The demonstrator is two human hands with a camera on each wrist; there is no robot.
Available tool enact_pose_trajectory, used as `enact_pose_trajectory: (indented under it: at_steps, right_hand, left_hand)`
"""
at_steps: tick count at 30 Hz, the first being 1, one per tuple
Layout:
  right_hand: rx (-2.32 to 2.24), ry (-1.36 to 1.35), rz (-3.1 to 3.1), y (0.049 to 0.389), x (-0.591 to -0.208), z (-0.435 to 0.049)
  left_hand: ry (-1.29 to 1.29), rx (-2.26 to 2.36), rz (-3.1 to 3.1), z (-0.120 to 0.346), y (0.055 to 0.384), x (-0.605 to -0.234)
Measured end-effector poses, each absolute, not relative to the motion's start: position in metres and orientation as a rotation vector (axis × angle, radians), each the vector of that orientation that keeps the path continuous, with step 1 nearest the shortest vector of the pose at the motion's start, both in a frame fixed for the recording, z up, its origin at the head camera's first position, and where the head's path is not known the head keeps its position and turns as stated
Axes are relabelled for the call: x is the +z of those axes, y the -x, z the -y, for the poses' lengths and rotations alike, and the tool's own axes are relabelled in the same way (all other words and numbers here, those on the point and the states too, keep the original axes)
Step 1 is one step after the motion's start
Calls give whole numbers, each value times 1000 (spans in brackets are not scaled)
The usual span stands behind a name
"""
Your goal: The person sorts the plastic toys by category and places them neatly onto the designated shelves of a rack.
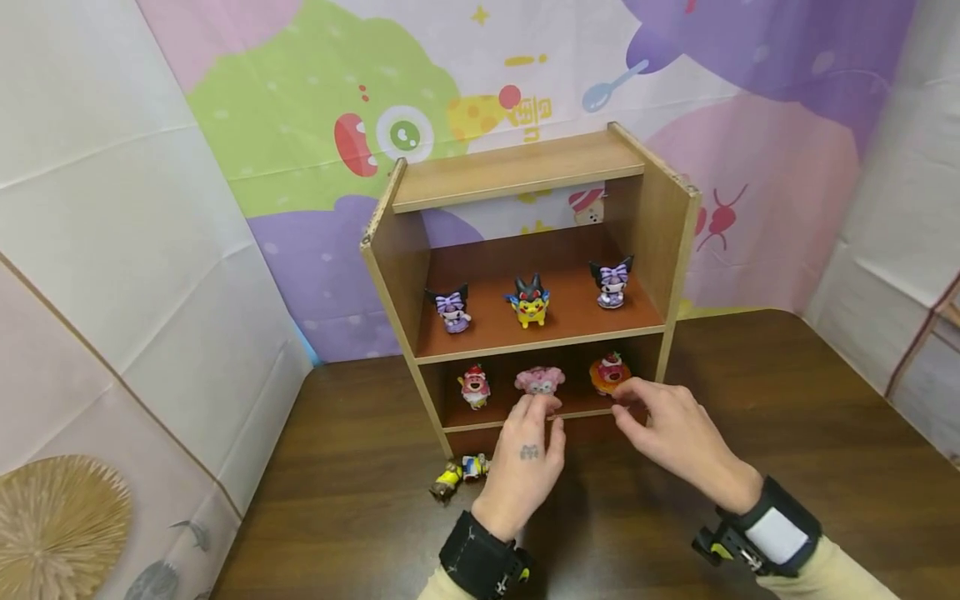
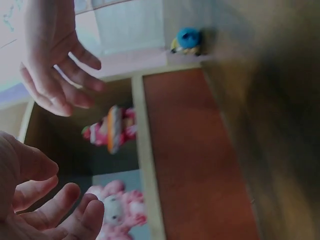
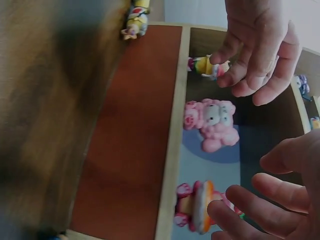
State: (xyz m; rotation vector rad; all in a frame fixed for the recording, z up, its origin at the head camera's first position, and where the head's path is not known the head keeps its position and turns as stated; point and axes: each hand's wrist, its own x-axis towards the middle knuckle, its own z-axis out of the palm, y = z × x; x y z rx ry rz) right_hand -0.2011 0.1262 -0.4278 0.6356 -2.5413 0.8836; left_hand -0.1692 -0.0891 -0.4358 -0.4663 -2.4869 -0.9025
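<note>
My left hand [image 1: 525, 458] hovers before the lower shelf, fingers loosely bent, just in front of a pink figurine [image 1: 538, 380]. My right hand [image 1: 678, 429] is beside a red bear figurine [image 1: 609, 373] with an orange ring round it; whether a fingertip touches it I cannot tell. Neither palm holds anything in the wrist views. To the left on that shelf stands a red-and-white bear figurine [image 1: 475, 387]. Two small figurines [image 1: 448, 479] lie on the table by the left hand. A blue-topped figurine [image 2: 188, 40] near the shelf's right side is hidden in the head view.
The wooden shelf unit [image 1: 540, 337] stands on a dark brown table [image 1: 337, 500]. Its upper shelf carries a yellow figurine in a black hood [image 1: 531, 302] between two purple-bowed figurines [image 1: 612, 285]. A printed cloth [image 1: 300, 108] hangs behind; pale panels [image 1: 150, 208] flank the table.
</note>
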Motion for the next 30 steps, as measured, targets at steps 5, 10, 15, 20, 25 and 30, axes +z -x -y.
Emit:
enact_pose_trajectory:
  at_steps: [5,10,15,20,25,30]
  right_hand:
    - [881,-599,2615,199,-438,-130]
    - [896,-570,2665,198,-448,-135]
    - [860,-563,2705,201,-459,-140]
    - [797,-510,2741,204,-469,-148]
    - [785,-420,2795,206,-475,-158]
    - [765,-367,2834,209,-481,-165]
  left_hand:
    - [483,-880,2523,81,168,-449]
    - [497,-878,2565,74,166,-457]
    - [469,-896,2628,69,166,-465]
    - [463,-903,2679,63,167,-474]
    - [468,-912,2720,56,168,-480]
    - [463,-938,2763,48,172,-484]
